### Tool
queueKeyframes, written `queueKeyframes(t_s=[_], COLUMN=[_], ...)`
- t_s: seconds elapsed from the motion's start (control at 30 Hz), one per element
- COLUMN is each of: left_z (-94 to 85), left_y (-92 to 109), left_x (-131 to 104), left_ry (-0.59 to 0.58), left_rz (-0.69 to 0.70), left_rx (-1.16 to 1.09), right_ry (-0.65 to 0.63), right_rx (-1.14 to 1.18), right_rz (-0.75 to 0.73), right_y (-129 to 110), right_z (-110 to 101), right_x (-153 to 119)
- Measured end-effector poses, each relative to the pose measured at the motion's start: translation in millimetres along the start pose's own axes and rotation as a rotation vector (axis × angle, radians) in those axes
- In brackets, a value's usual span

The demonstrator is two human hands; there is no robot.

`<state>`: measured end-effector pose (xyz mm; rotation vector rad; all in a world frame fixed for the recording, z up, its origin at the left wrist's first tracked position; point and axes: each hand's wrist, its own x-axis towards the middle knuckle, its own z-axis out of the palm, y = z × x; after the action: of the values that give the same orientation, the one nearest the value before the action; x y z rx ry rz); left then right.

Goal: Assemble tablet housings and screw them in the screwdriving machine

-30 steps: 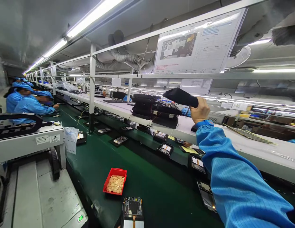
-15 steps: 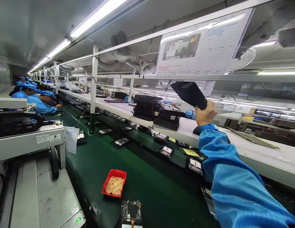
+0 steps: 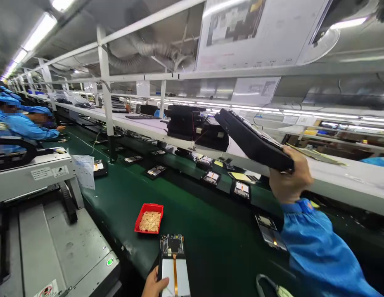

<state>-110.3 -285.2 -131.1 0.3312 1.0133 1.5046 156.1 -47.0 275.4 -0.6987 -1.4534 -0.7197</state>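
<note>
My left hand (image 3: 155, 284) is at the bottom edge, its thumb over the side of an opened tablet (image 3: 176, 266). The tablet shows a circuit board at its top end, a pale battery and an orange ribbon cable down the middle. Raised at the right, my right hand (image 3: 291, 175) is closed around the end of a thick black tray-like holder (image 3: 252, 142). This holder is tilted, and some parts show along its upper face, too blurred to name. Beyond the left hand, a red bin (image 3: 148, 218) of small tan pieces rests on the green belt (image 3: 216, 247).
Several opened tablets (image 3: 211, 177) lie along the belt's far side. A white shelf (image 3: 133, 123) behind carries stacked black holders (image 3: 186, 123). A grey machine (image 3: 52, 243) stands at the left, with co-workers in blue (image 3: 31, 123) beyond. A cable (image 3: 269, 284) is at the bottom.
My right hand has come down and nearer with the black holder, whose upper face now shows. My left hand has come into view, holding the tablet. The camera view has shifted.
</note>
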Motion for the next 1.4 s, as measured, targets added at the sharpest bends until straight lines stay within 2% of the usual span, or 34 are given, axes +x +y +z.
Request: queueKeyframes(t_s=[0.13,0.3,0.37,0.47,0.57,0.63,0.7,0.83,0.93,1.03,1.13,1.2,1.3,1.4], left_z=[0.4,4.1,5.7,9.0,12.2,12.9,12.2,8.2,8.7,19.6,42.2,60.6,86.2,104.5], left_y=[2,10,13,17,23,25,26,29,35,42,40,31,11,-8], left_x=[-5,-15,-19,-25,-29,-31,-33,-36,-42,-46,-43,-38,-31,-27], left_ry=[-0.006,0.03,0.052,0.089,0.091,0.079,0.08,0.107,0.114,0.073,-0.044,-0.118,-0.185,-0.224], left_rz=[-0.002,-0.03,-0.034,-0.051,-0.063,-0.078,-0.091,-0.122,-0.148,-0.18,-0.224,-0.242,-0.27,-0.319], left_rx=[-0.04,0.005,0.02,0.039,0.051,0.052,0.061,0.093,0.102,0.092,0.073,0.067,0.028,-0.036], right_ry=[0.079,0.015,-0.092,-0.408,-0.69,-0.815,-0.888,-0.972,-1.097,-1.129,-1.086,-1.169,-1.381,-1.447], right_rx=[-0.026,-0.071,-0.069,0.048,0.077,0.054,0.064,0.034,0.08,0.1,0.046,0.007,-0.089,-0.1], right_rz=[0.0,0.054,0.144,0.253,0.433,0.548,0.569,0.566,0.531,0.589,0.84,0.959,0.979,1.023], right_y=[-4,-10,-14,-16,-15,-15,-18,-38,-52,-46,-26,-12,0,3], right_z=[-59,-112,-135,-165,-184,-193,-203,-232,-253,-258,-238,-215,-187,-177], right_x=[-35,-88,-121,-180,-240,-278,-310,-353,-357,-343,-329,-327,-334,-343])
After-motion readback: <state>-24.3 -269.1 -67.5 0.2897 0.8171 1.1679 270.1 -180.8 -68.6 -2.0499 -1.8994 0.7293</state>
